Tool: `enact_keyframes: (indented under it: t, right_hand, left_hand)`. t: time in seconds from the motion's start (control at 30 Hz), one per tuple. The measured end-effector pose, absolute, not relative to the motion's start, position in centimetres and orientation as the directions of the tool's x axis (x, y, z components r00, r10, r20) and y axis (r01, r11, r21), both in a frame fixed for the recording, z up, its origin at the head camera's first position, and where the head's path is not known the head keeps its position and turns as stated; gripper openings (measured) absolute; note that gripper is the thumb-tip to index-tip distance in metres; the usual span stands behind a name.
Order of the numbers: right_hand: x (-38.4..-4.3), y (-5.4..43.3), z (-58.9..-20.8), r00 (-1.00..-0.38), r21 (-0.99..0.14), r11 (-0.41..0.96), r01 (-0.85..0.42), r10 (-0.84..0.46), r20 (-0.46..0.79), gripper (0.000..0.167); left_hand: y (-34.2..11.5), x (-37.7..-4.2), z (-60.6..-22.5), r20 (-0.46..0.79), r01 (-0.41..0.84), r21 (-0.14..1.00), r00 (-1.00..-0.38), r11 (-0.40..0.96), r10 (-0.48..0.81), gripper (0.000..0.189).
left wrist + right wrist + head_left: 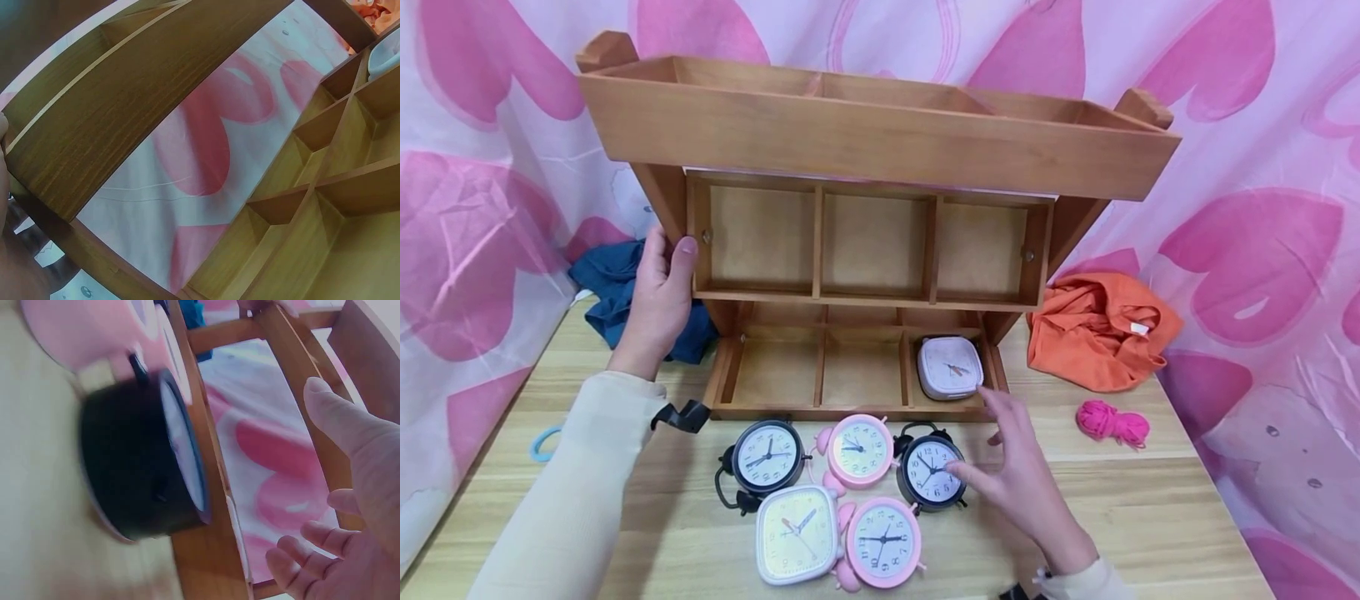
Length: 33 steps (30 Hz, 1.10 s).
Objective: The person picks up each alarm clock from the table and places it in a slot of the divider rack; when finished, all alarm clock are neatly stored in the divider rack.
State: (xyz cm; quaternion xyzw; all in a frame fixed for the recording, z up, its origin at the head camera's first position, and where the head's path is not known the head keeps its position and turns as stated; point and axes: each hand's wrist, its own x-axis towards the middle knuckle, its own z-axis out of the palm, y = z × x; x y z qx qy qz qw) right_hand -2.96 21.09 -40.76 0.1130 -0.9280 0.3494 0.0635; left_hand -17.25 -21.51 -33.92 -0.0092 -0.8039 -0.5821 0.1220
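Observation:
A three-tier wooden shelf (880,125) with divided trays stands in the head view. My left hand (658,300) grips its left side at the middle tray; in the left wrist view, fingers (28,240) show behind the side post. My right hand (1018,475) is spread and holds nothing, in front of the lower right compartment, its thumb overlapping a black alarm clock (931,472). A white square clock (951,367) lies face up in that compartment. Before the shelf lie another black clock (767,457), two pink twin-bell clocks (860,450) and a pale square clock (797,533).
A dark blue cloth (613,275) lies behind my left hand, and an orange cloth (1101,333) right of the shelf. Closer in on the right is a pink yarn skein (1112,423). A light blue ring (542,443) lies far left. Heart-patterned curtains (1247,250) surround the table.

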Motion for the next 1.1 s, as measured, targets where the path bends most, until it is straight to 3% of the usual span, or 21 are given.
enact_keyframes:
  t: [0.17, 0.43, 1.1]
  right_hand:
    - [-0.9, 20.8, -42.2, -0.960, -0.616, 0.736, -0.279, -0.196, 0.201, 0.110]
    - [1.0, 20.1, -45.4, -0.975, -0.628, 0.747, -0.221, -0.149, 0.166, 0.104]
    - [0.5, 19.4, -47.1, -0.979, -0.676, 0.709, -0.201, -0.170, 0.113, 0.104]
  left_hand:
    - [-21.5, -17.2, -34.0, 0.203, 0.153, 0.936, -0.970, 0.316, -0.132, 0.054]
    - [-21.4, -17.2, -34.0, 0.210, 0.158, 0.935, -0.968, 0.319, -0.135, 0.054]
    - [-21.4, -17.2, -34.0, 0.184, 0.129, 0.941, -0.971, 0.313, -0.153, 0.056]
